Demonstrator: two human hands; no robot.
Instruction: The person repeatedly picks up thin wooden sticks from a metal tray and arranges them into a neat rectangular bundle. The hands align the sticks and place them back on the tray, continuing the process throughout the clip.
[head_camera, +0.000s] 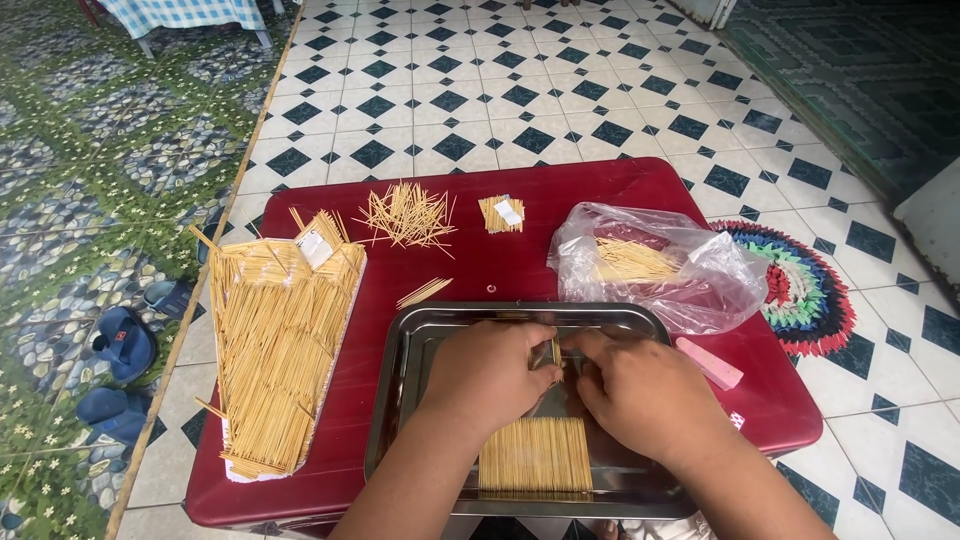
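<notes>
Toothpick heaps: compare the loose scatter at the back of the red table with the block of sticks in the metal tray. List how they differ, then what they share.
The loose scatter lies criss-crossed, sticks pointing every way; the block in the tray is packed parallel with even ends. The scatter sits bare on the red table; the block rests inside the metal tray. The scatter is the sparser group. Both are thin, pale wooden sticks.

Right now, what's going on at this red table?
A person's left hand and right hand pinch a small bundle of thin wooden sticks over a metal tray on a red table. A neat row of sticks lies in the tray. A big heap sits to the left; a plastic bag holding more sticks sits to the right.
</notes>
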